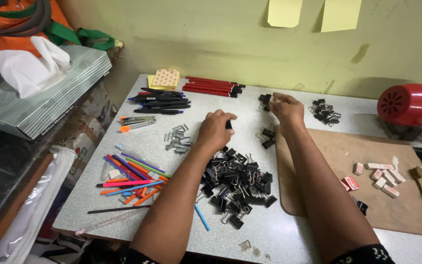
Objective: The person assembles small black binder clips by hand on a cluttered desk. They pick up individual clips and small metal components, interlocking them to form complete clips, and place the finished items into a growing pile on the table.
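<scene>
Sorting looks to be the step in hand — the left hand [214, 131] is curled around a black binder clip [229, 125] just above the big clip pile [238, 185] mid-table. The right hand [286, 108], fingers pinched together (on what, I cannot tell), hovers beside a small clip group [264, 101] near the table's [289, 234] far edge. Next probably calls for carrying the held clip across to one of the far groups [325, 112] and releasing it there.

Left of the hands lie coloured pens [130, 178], black pens [161, 101] and a tissue box [40, 93]; right, erasers [378, 176] and a red sharpener [409, 103].
</scene>
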